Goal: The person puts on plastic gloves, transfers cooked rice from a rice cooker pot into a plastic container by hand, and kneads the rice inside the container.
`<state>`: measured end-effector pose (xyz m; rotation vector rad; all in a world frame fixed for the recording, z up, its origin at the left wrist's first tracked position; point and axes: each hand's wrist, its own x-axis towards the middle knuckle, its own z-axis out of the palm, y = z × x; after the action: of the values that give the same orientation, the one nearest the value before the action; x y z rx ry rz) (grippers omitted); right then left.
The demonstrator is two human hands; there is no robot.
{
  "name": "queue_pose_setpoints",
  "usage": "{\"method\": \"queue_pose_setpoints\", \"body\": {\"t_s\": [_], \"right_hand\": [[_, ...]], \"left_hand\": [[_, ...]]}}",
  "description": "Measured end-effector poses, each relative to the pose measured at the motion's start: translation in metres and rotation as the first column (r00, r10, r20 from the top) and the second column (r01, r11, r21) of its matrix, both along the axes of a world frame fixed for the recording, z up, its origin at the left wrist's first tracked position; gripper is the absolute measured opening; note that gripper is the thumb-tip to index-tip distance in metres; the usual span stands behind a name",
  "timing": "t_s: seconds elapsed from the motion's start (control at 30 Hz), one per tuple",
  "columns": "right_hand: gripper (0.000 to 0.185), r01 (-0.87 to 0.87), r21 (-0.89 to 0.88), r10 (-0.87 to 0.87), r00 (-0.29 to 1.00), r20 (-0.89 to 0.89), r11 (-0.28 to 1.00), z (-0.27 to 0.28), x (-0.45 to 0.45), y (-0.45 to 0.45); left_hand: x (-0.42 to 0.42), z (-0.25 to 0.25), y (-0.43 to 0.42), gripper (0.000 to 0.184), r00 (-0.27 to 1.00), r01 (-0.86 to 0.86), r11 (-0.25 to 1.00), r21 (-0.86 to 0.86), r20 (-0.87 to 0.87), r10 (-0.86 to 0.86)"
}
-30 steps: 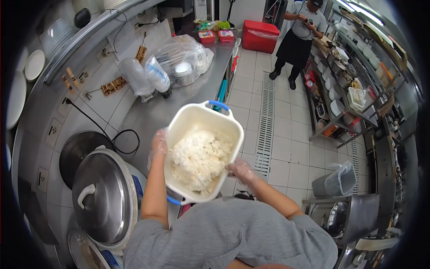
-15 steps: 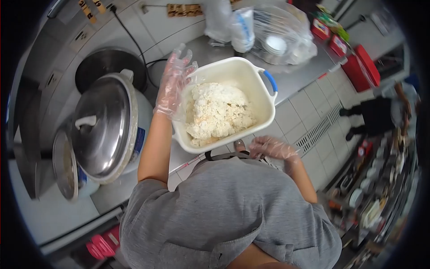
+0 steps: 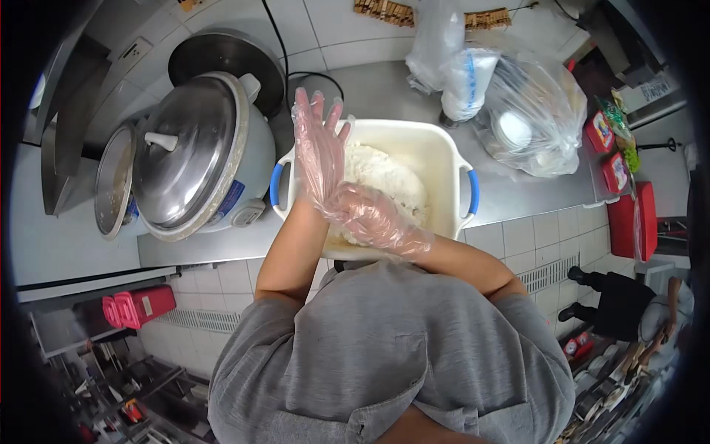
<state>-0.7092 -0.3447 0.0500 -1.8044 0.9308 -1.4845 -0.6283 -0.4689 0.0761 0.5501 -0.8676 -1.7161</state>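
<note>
White tub sits on steel counter beneath your open left hand and your right hand, closed on the left glove; soft floury mass, likely heavy; best hold, both blue handles.

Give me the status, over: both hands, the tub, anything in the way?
Left hand open; right hand at left wrist, grip unclear. Tub on counter, white mass inside. Hands partly hide the mass.

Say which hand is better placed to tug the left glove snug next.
Right, probably: the right hand lies against the left glove near the wrist, while the left hand is open, its fingers pointing away.
</note>
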Motion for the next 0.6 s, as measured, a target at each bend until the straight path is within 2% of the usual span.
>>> {"method": "queue_pose_setpoints", "body": {"t_s": [0.03, 0.07, 0.1, 0.13, 0.17, 0.2, 0.23, 0.27, 0.3, 0.33, 0.37, 0.4, 0.43, 0.47, 0.5, 0.57, 0.6], "right_hand": [[0.008, -0.012, 0.016, 0.012, 1.000, 0.019, 1.000, -0.004, 0.005, 0.001], [0.009, -0.137, 0.155, 0.127, 0.989, 0.074, 0.978, -0.007, 0.003, 0.000], [0.010, -0.264, 0.283, 0.231, 0.962, 0.143, 0.922, -0.009, 0.000, -0.001], [0.010, -0.269, 0.285, 0.236, 0.961, 0.148, 0.920, -0.010, -0.008, -0.002], [0.011, -0.222, 0.355, 0.223, 0.974, 0.038, 0.908, -0.010, -0.024, -0.006], [0.013, -0.164, 0.415, 0.212, 0.974, -0.073, 0.895, -0.012, -0.041, -0.011], [0.022, 0.029, 0.433, 0.017, 0.994, -0.104, 0.901, -0.040, -0.057, -0.016], [0.027, 0.127, 0.439, -0.080, 0.989, -0.124, 0.889, -0.058, -0.073, -0.025], [0.033, 0.222, 0.446, -0.176, 0.974, -0.142, 0.867, -0.076, -0.090, -0.034], [0.048, 0.306, 0.592, 0.001, 0.888, -0.460, 0.745, -0.081, -0.107, -0.047], [0.063, 0.439, 0.668, 0.238, 0.700, -0.674, 0.601, -0.085, -0.117, -0.055], [0.063, 0.443, 0.667, 0.232, 0.702, -0.674, 0.599, -0.092, -0.122, -0.060], [0.073, 0.356, 0.768, 0.324, 0.752, -0.573, 0.532, -0.099, -0.125, -0.065], [0.083, 0.262, 0.854, 0.407, 0.791, -0.457, 0.450, -0.105, -0.129, -0.069], [0.083, 0.268, 0.852, 0.398, 0.795, -0.459, 0.449, -0.096, -0.130, -0.074], [0.088, 0.177, 0.896, 0.464, 0.805, -0.370, 0.408, -0.071, -0.124, -0.077], [0.088, 0.179, 0.898, 0.462, 0.807, -0.368, 0.402, -0.078, -0.123, -0.074]], "left_hand": [[0.006, -0.003, -0.003, 0.087, 0.995, 0.014, 0.999, -0.048, 0.095, -0.010], [0.009, -0.004, -0.006, 0.087, 0.995, 0.010, 0.999, -0.047, 0.099, -0.005], [0.016, -0.007, -0.009, 0.086, 0.962, 0.082, 0.983, -0.162, 0.272, -0.035], [0.024, -0.012, -0.012, 0.085, 0.897, 0.172, 0.951, -0.258, 0.440, -0.043], [0.031, -0.019, -0.016, 0.084, 0.805, 0.276, 0.901, -0.333, 0.592, -0.028], [0.035, -0.036, -0.028, 0.082, 0.824, 0.312, 0.927, -0.209, 0.545, -0.155], [0.036, -0.035, -0.034, 0.082, 0.823, 0.313, 0.926, -0.209, 0.546, -0.155], [0.036, -0.034, -0.038, 0.082, 0.570, 0.459, 0.886, -0.063, 0.786, -0.240], [0.035, -0.033, -0.041, 0.082, 0.245, 0.542, 0.831, 0.122, 0.923, -0.295], [0.033, -0.053, -0.045, 0.082, 0.245, 0.543, 0.830, 0.123, 0.923, -0.297], [0.026, -0.089, -0.047, 0.095, 0.088, 0.633, 0.770, 0.082, 0.980, -0.177], [0.017, -0.109, -0.048, 0.109, -0.055, 0.719, 0.692, 0.060, 0.998, -0.029], [0.003, -0.109, -0.045, 0.109, -0.055, 0.725, 0.686, 0.056, 0.998, -0.024], [-0.014, -0.109, -0.039, 0.118, -0.236, 0.745, 0.654, 0.130, 0.969, 0.077], [-0.026, -0.109, -0.037, 0.128, -0.400, 0.751, 0.627, 0.206, 0.898, 0.185], [-0.038, -0.116, -0.037, 0.123, -0.440, 0.753, 0.600, 0.270, 0.885, 0.154], [-0.044, -0.121, -0.039, 0.118, -0.479, 0.744, 0.582, 0.328, 0.869, 0.122]]}}
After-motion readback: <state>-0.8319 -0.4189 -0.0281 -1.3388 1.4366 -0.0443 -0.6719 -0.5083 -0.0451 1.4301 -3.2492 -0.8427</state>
